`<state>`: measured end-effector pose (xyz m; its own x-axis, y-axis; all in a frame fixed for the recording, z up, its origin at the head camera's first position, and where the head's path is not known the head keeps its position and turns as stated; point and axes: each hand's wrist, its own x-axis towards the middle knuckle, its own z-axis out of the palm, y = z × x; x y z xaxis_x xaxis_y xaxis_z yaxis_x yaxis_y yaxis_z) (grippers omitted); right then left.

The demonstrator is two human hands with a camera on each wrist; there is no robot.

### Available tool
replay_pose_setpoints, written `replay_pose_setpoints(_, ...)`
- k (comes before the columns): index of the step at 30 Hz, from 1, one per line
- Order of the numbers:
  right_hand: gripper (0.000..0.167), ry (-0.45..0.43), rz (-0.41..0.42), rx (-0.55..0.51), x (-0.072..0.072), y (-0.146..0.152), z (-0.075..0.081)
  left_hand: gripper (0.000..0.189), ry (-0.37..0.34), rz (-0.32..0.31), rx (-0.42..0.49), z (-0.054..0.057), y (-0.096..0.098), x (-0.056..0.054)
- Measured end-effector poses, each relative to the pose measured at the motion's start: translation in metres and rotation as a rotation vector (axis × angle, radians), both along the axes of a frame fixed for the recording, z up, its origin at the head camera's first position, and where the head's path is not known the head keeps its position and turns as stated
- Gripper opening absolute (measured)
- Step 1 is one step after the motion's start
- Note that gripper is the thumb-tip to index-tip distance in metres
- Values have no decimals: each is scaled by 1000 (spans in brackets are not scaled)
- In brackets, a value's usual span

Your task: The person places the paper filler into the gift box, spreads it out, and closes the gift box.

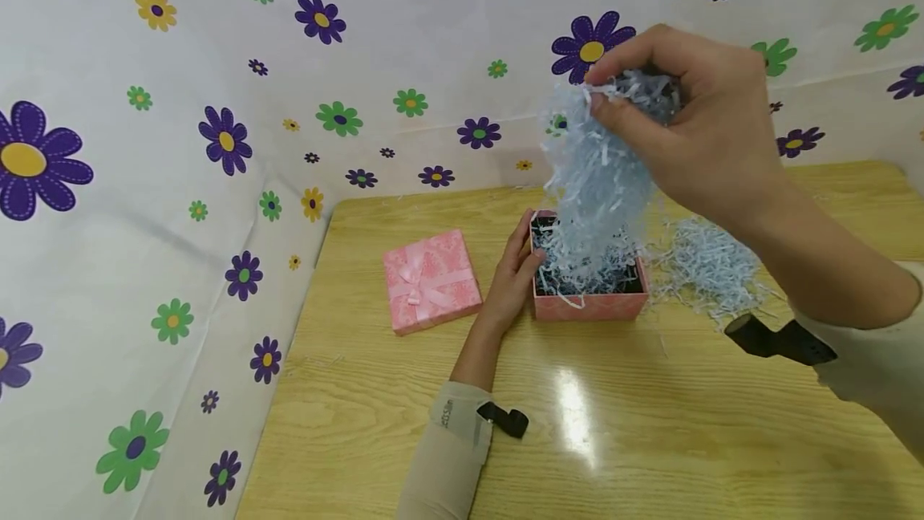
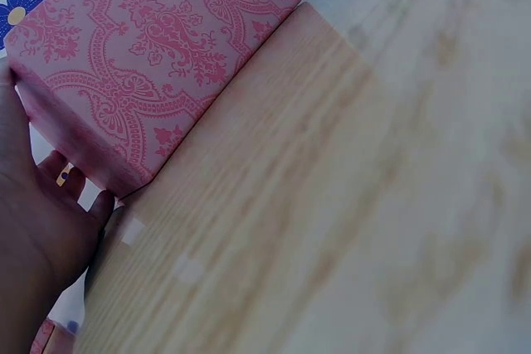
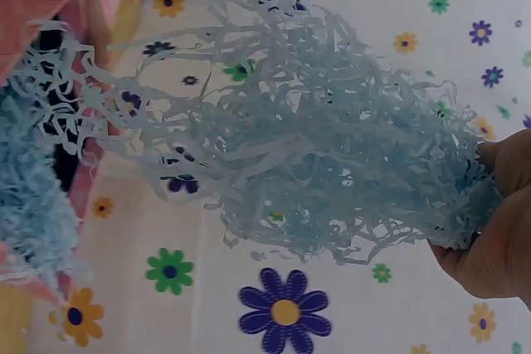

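Observation:
My right hand (image 1: 711, 115) pinches a big clump of pale blue shredded paper (image 1: 602, 175) between thumb and fingers. The clump hangs down over an open pink gift box (image 1: 592, 309), and its lower strands overlap the paper inside. In the right wrist view, long strands of the shredded paper (image 3: 307, 130) trail from the hand (image 3: 494, 230) toward the box (image 3: 83, 196). My left hand (image 1: 514, 279) holds the box's left side, thumb at the rim and fingers along the outer wall. The damask-patterned wall of the box (image 2: 166, 47) shows in the left wrist view.
A pink lid (image 1: 433, 283) with a ribbon bow lies left of my left hand. Right of the box, a loose pile of blue shredded paper (image 1: 711, 267) rests on the wooden table (image 1: 650, 432). Behind hangs a white flower-print cloth (image 1: 404, 38).

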<state>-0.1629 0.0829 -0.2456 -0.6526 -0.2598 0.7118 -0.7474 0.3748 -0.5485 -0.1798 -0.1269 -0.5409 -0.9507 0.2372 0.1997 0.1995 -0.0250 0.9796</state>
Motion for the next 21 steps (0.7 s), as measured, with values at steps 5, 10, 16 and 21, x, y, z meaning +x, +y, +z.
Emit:
replay_pose_setpoints(5, 17, -47, -34, 113, -13, 0, -47, 65, 6, 5, -17, 0, 2, -1)
replay_pose_setpoints(10, 16, -131, -59, 238, -26, 6, -94, 66, 16, 10, -55, 1, 0, -1)
replay_pose_setpoints(16, 17, -302, 48, 333, -29, 0, -151, 68, -19, -8, -31, 2, -1, -2)
replay_pose_setpoints(21, 29, -388, 208, 439, -27, -5, -173, 67, -34, 1, -50, 1, -1, -2)
